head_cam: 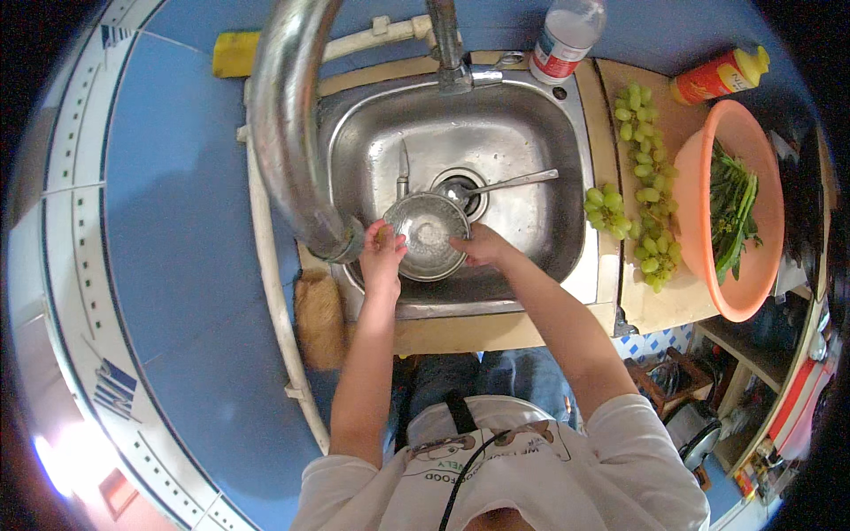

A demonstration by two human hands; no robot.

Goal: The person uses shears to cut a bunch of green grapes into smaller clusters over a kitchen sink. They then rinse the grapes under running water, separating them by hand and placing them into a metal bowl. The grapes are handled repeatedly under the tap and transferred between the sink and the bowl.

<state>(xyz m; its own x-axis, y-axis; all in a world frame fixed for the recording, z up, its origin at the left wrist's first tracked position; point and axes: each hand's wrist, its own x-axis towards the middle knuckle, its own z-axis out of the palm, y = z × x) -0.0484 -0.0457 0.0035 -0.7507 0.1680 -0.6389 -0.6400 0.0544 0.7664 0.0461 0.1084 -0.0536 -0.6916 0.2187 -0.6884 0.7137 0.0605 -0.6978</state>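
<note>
Over the stainless steel sink [524, 139], my right hand [488, 245] grips the right rim of a round metal bowl [427, 232], thumb on the inside. At the bowl's left edge is my left hand [383, 255], fingers bent around a small yellowish-green piece that is mostly hidden; it may also touch the rim. A knife [402, 162] lies behind the bowl, its handle end close to the rim. The spoon [514, 182] rests across the drain [477, 209], its handle towards the right wall.
A thick metal faucet spout [285, 133] curves down near my left hand. On the right counter lie green grapes [644, 172] beside an orange plastic basin [694, 166] with leafy greens [734, 206]. Behind stand a clear plastic bottle [568, 40] and a red-yellow bottle [717, 76].
</note>
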